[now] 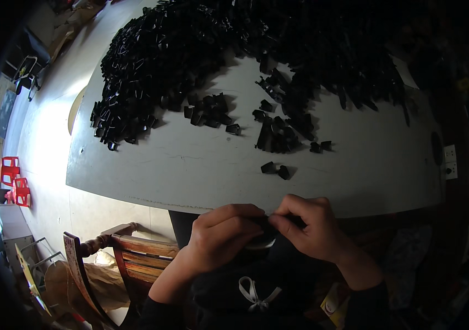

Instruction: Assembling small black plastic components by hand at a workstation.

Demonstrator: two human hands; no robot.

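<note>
A small dark piece [263, 222] sits between the fingertips of the two hands, just off the near edge of the tabletop and above the lap. The left hand [221, 231] and right hand [311, 226] come close together, both seemingly pinched on it, though the fingers hide most of its shape and the exact contact. Handling it well probably calls for a light, steady hold with the left while the right thumb and forefinger press evenly, since thin-looking parts could slip or bend. Better light would help, as black on dark clothing is hard to read.

Beyond the hands, two loose black pieces [275, 170] lie near each other on the pale tabletop [190, 176], which shows scratches and a worn near edge. Farther out, small clusters give way to a big heap of black pieces [146, 77], with longer strips at the right.

Around it, a slatted wooden chair [145, 254] stands at the left, red stools [22, 191] rest on the bright floor [47, 143], and a wall socket [451, 161] shows at the right.
</note>
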